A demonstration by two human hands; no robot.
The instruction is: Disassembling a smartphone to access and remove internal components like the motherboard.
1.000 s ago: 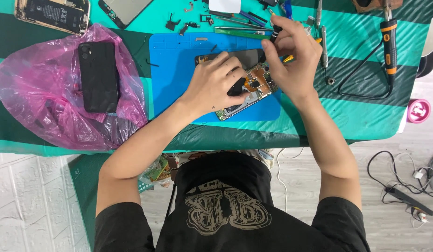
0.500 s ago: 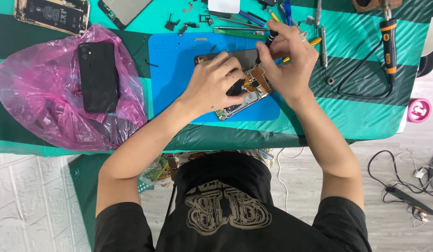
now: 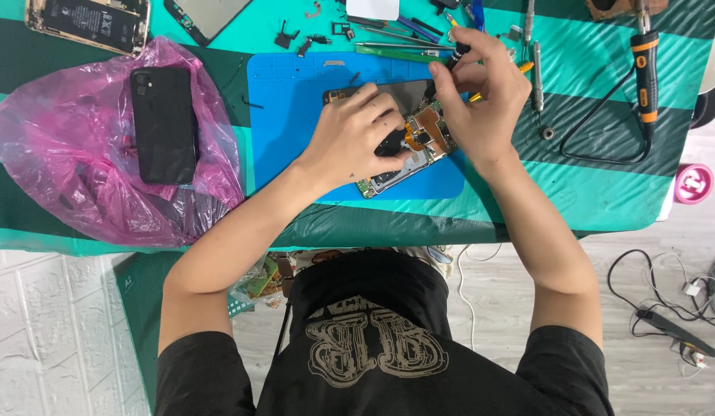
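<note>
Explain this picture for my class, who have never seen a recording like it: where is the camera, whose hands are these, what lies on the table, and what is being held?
The one picture comes from a camera worn on the person's head, looking down, so the arms reach up into the frame. The left hand presses on an opened phone with its circuit boards showing, lying on a blue mat. The right hand pinches a thin dark-handled tool over the phone; its tip is hidden. To the left, a black phone rests on a pink plastic bag. Tweezers, small parts and an orange-and-black tool with a cable lie on the green striped table cover.
</note>
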